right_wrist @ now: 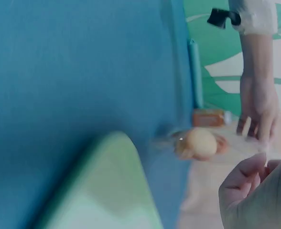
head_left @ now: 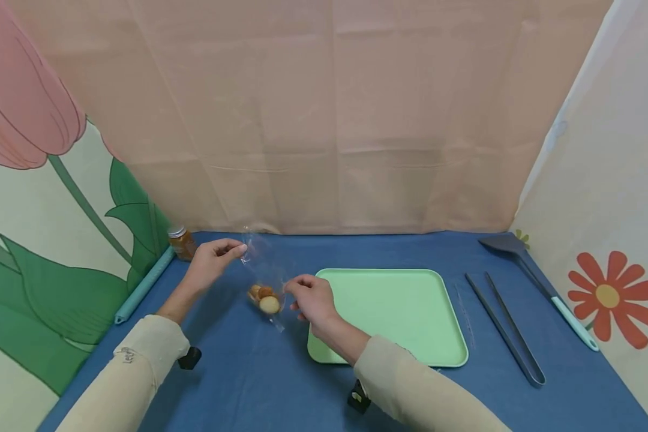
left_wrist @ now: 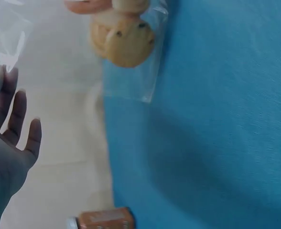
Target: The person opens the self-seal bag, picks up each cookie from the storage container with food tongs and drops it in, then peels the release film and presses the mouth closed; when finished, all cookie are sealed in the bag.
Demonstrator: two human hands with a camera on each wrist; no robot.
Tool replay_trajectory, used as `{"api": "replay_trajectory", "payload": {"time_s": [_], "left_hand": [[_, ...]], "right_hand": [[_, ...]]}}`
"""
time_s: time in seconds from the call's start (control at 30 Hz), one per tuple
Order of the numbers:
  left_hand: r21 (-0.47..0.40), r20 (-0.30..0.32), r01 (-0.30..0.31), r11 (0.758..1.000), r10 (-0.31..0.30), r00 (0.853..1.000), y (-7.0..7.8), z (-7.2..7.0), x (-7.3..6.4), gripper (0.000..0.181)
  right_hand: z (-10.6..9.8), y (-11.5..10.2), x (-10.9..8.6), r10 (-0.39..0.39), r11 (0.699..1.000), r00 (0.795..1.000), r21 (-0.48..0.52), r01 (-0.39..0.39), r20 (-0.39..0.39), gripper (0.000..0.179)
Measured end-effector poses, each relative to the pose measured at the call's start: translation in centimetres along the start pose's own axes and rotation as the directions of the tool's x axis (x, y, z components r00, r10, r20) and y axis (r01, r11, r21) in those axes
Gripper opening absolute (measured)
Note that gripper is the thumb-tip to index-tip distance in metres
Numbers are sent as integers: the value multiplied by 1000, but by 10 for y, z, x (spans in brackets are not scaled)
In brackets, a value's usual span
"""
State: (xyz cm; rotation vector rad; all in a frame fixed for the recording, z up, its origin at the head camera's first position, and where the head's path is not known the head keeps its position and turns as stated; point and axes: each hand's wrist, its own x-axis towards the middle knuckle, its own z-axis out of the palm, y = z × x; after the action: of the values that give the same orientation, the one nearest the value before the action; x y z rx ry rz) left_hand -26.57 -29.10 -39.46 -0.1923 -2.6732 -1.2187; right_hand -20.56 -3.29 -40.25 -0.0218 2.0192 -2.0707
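A clear plastic bag (head_left: pixel 266 264) with several round cookies (head_left: pixel 269 304) at its bottom hangs over the blue cloth, left of the green tray (head_left: pixel 389 318). My left hand (head_left: pixel 209 264) pinches the bag's top left part between thumb and index finger; in the left wrist view its other fingers (left_wrist: pixel 19 114) are spread. The cookies show through the film there, one with dark specks (left_wrist: pixel 129 44). On the bag's right side, my right hand (head_left: pixel 314 300) pinches the film, beside the tray's left edge. In the right wrist view its fingers (right_wrist: pixel 245 174) are curled, thumb and index close together.
Right of the tray lie metal tongs (head_left: pixel 504 327) and a dark spatula (head_left: pixel 534 273) with a pale blue handle. A strip of clear plastic (head_left: pixel 464 315) lies between tray and tongs. A lidded jar (head_left: pixel 182 243) and a teal roll (head_left: pixel 144 285) are at the left edge.
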Motion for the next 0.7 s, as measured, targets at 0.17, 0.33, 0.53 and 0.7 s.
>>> {"api": "replay_trajectory", "payload": {"time_s": [0.17,0.33,0.53,0.7], "left_hand": [[-92,-57,-71,993,66,996,30,-7,0,37],[-158,-84,-165,974,153,985,63,-1,-1,32],[-277,-111,-293,915,272,956,99,19,-5,23],[-338,-127,-411,847,391,911,128,34,-8,14]], "right_hand": [[-37,-31,-4,-122,987,991,-94,127,52,20],[-82,-58,-9,-242,943,964,-205,261,114,19],[-134,-75,-19,-443,804,873,-339,488,206,13],[-156,-84,-26,-487,825,866,-266,498,112,14]]}}
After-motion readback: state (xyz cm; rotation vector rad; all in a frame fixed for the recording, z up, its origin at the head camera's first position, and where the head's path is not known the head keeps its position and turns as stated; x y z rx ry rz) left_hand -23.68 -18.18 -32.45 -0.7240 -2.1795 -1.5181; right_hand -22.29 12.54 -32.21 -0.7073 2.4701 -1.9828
